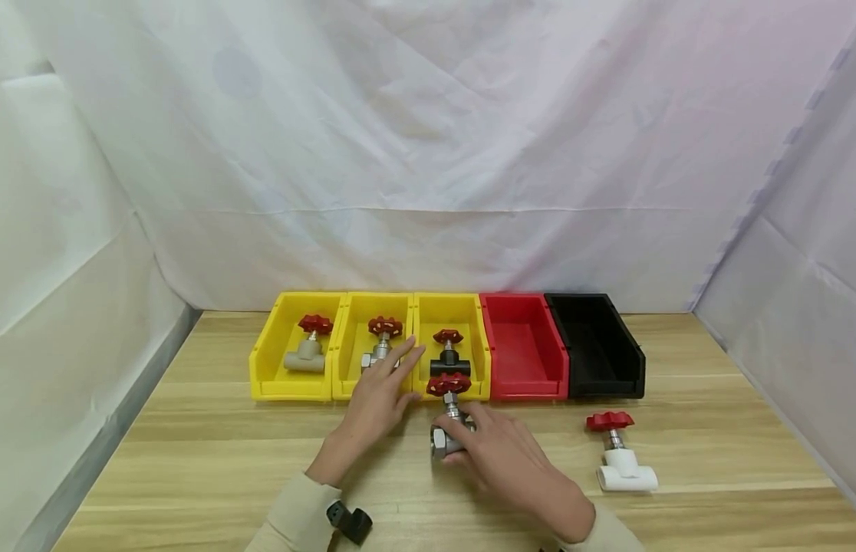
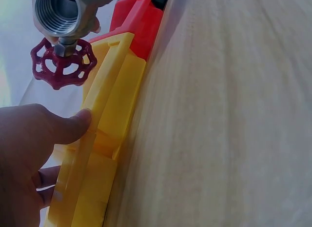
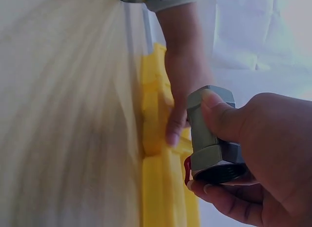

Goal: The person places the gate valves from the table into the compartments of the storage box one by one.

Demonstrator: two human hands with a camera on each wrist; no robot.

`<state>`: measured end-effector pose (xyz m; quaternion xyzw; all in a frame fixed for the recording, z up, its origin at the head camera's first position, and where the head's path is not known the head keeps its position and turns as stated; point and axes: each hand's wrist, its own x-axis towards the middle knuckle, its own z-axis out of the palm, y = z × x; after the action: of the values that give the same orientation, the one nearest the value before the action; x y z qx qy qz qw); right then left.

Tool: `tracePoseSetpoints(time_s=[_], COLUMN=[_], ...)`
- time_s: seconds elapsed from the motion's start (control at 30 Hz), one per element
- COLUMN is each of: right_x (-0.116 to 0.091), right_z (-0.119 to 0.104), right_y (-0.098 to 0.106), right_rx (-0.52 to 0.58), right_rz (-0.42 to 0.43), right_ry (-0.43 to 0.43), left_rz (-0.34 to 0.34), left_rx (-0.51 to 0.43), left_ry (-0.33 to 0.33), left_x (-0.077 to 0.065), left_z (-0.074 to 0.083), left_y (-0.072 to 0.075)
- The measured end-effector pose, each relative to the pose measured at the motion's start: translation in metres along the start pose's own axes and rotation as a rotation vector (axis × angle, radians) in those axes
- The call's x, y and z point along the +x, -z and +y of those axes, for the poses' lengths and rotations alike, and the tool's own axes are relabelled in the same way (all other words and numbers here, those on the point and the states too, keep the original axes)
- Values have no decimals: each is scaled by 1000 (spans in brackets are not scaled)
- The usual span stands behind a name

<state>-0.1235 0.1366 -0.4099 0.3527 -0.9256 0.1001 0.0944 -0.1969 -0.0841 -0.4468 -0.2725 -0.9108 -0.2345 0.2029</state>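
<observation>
My right hand (image 1: 504, 458) grips a silver metal valve (image 1: 450, 438) with a red handwheel, just in front of the third yellow bin (image 1: 475, 389). In the right wrist view the thumb lies along the hexagonal-ended valve body (image 3: 207, 139), fingers beneath it. My left hand (image 1: 374, 400) reaches over the front of the middle yellow bin (image 1: 352, 389), fingers extended. Its thumb touches the yellow front rim (image 2: 92, 134) in the left wrist view. That bin holds another silver valve (image 1: 384, 343), partly hidden by the fingers. A black valve (image 1: 449, 359) with a red handwheel stands in the third bin.
The left yellow bin (image 1: 290, 389) contains a beige valve (image 1: 307, 354) with a red handwheel. A red bin (image 1: 528, 389) and a black bin (image 1: 606, 389) continue the row rightward. On the table at right lies a white valve (image 1: 625, 477). White cloth (image 1: 428, 153) hangs behind.
</observation>
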Motion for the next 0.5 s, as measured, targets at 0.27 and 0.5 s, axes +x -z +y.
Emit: tracePoseSetpoints(time_s=[0.27, 0.5], right_x=[4, 11], right_z=[14, 31], right_y=[11, 19], right_rx=[-54, -105], right_rz=[82, 147], right_ry=[-17, 9], left_rz=[-11, -19], left_rx=[-5, -14], left_ry=[5, 16], left_x=[0, -1], left_z=[0, 0], left_y=[-1, 0])
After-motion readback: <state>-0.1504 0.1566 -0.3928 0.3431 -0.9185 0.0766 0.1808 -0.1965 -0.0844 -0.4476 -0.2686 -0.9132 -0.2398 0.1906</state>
